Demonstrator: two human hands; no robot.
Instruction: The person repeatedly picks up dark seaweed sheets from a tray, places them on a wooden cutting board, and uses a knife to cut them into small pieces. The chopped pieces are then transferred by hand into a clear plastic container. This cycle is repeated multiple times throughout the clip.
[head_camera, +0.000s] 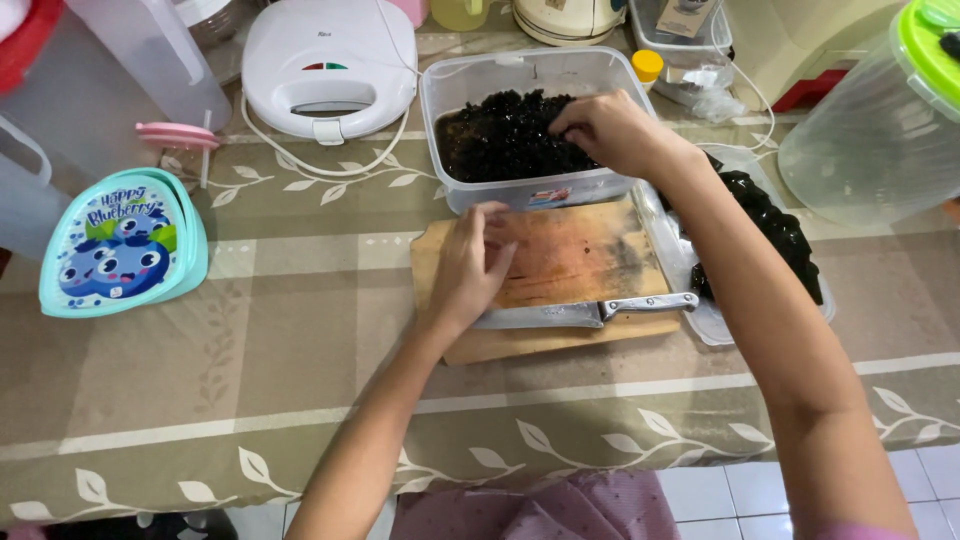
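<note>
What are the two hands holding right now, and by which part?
The right hand reaches into the clear container of black jelly pieces; whether its fingers pinch any cannot be told. The left hand rests on the cutting board, holding nothing visible.

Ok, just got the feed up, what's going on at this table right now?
A person is working with black jelly at a cloth-covered table. Their right hand reaches into a clear plastic container filled with chopped black jelly cubes. Their left hand rests on a wooden cutting board, whose top is bare. A cleaver lies flat along the board's near edge. To the right, a tray holds uncut black jelly.
</note>
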